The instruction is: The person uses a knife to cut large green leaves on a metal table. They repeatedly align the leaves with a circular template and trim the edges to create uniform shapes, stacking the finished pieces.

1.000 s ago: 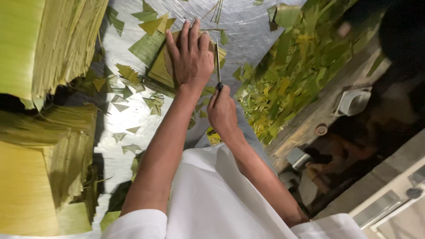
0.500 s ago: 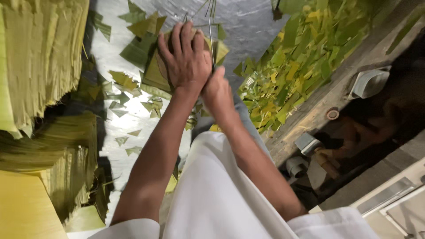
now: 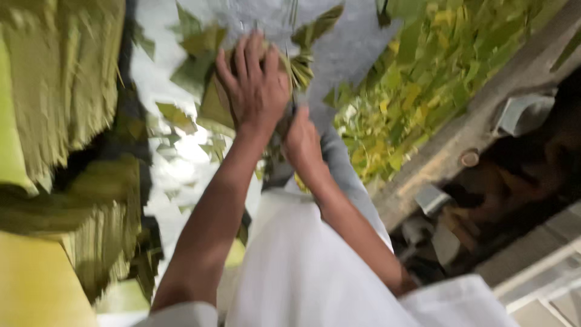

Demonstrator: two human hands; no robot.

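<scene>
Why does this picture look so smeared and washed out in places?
Head view: motion blur softens everything, the left hand pressing a stack of leaves, and the right hand beside it; glare bleaches the shiny sheet; the lower right corner sinks into shadow.

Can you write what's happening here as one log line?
left hand: flat on leaf stack | right hand: beside it, grip blurred | leaf scraps: heaped to the right
</scene>
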